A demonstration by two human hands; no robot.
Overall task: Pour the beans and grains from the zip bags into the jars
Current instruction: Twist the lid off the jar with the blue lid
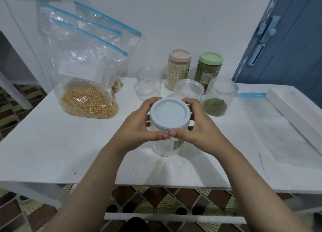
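At frame centre, left hand (137, 127) and right hand (200, 129) curl their fingers around one white-lidded clear jar (167, 137) on the table (52, 144). Behind stand three open jars and two lidded full ones. Three zip bags (83, 71) stand upper left.

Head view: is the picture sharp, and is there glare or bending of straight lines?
Head view: centre sharp, the lid and both hands clear; the table edges bow from the wide lens; soft glare on the bags; corners slightly blurred; light even, shadows faint.

Soft even light, perhaps slightly hazy.
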